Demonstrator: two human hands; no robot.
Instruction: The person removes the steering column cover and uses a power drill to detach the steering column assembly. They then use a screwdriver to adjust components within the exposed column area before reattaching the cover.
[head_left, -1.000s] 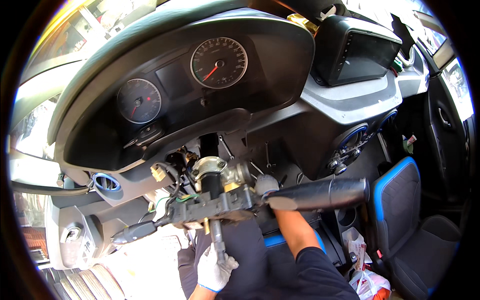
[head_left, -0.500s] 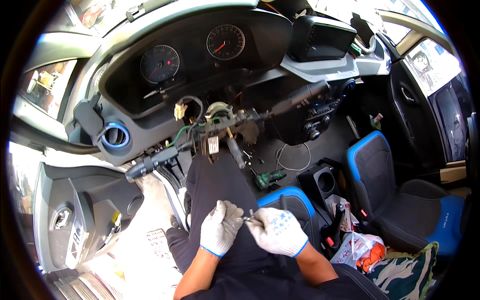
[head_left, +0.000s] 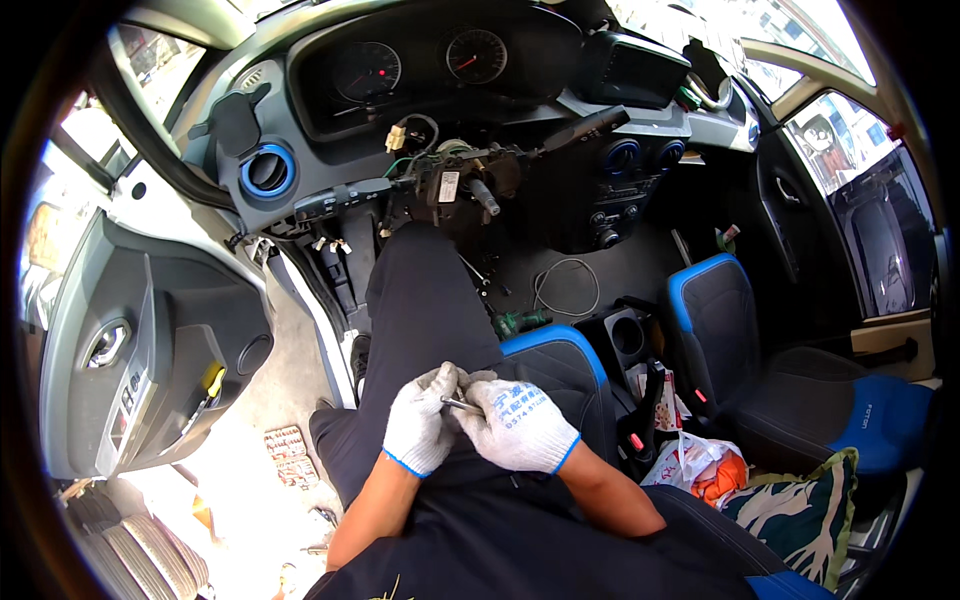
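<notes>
My left hand and my right hand, both in white knit gloves with blue cuffs, meet over my dark-clothed lap, fingers closed around a small slim metal piece. Further forward is the exposed steering column switch assembly, with two black stalks, a white label, wires and a pale connector; no steering wheel is on it. Behind it sits the instrument cluster.
A green power tool, a looped cable and small tools lie in the footwell. An open door is on the left. The passenger seat, cup holder and plastic bags are on the right.
My right hand has come back from the steering column to meet my left hand over my lap. The hands have drawn closer around the metal piece. The view has widened away from the dashboard.
</notes>
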